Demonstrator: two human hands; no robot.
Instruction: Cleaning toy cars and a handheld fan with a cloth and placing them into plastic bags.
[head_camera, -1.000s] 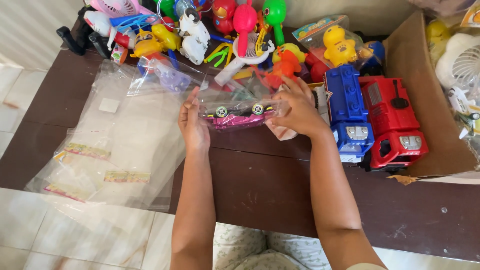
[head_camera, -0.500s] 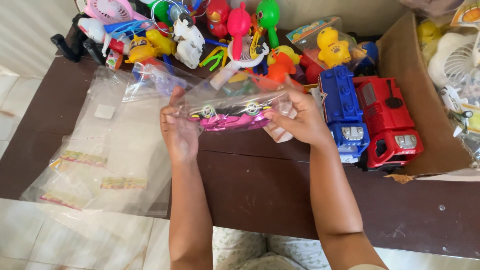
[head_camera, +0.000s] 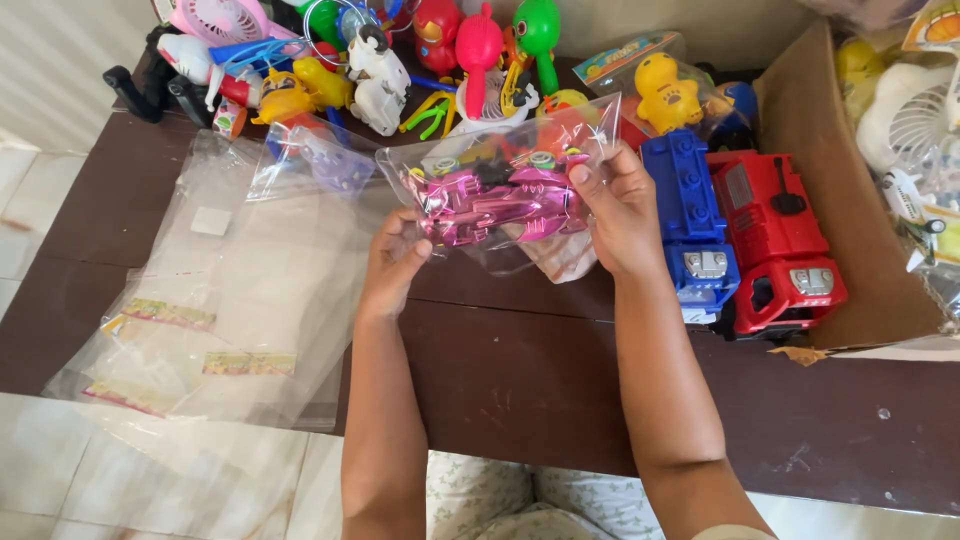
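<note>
Left hand (head_camera: 395, 262): we see fingers pinching the clear bag's (head_camera: 500, 185) lower left corner.
Right hand (head_camera: 620, 215): fingers clamped on its right edge.
Bag: raised above the dark table (head_camera: 560, 390), pink toy car (head_camera: 495, 200) inside.

You see a bright, evenly daylit scene with soft, faint shadows. Glare streaks the clear plastic bag holding a shiny pink toy car (head_camera: 500, 195) and the loose clear bags (head_camera: 230, 300). Focus is sharp centrally; the top right corner blurs slightly.
</note>
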